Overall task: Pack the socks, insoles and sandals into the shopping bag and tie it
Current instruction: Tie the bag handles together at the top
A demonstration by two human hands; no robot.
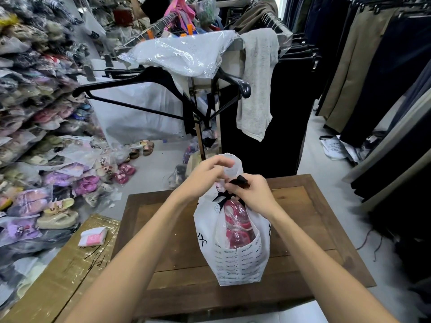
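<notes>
A white printed shopping bag (238,259) stands upright on the wooden table (177,243). Through its open side shows a pair of pink sandals (238,227) in clear wrap. Socks and insoles are hidden from me. My left hand (205,176) pinches the bag's white top flap at the upper left. My right hand (251,192) grips the black ribbon tie (239,179) at the bag's neck, where the black strands cross into a knot.
A brown cardboard box (70,271) with a small pink-and-white packet (93,236) lies left of the table. Shelves and floor at left hold several bagged sandals (58,178). A clothes rack (210,73) with hangers stands behind; trousers hang at right.
</notes>
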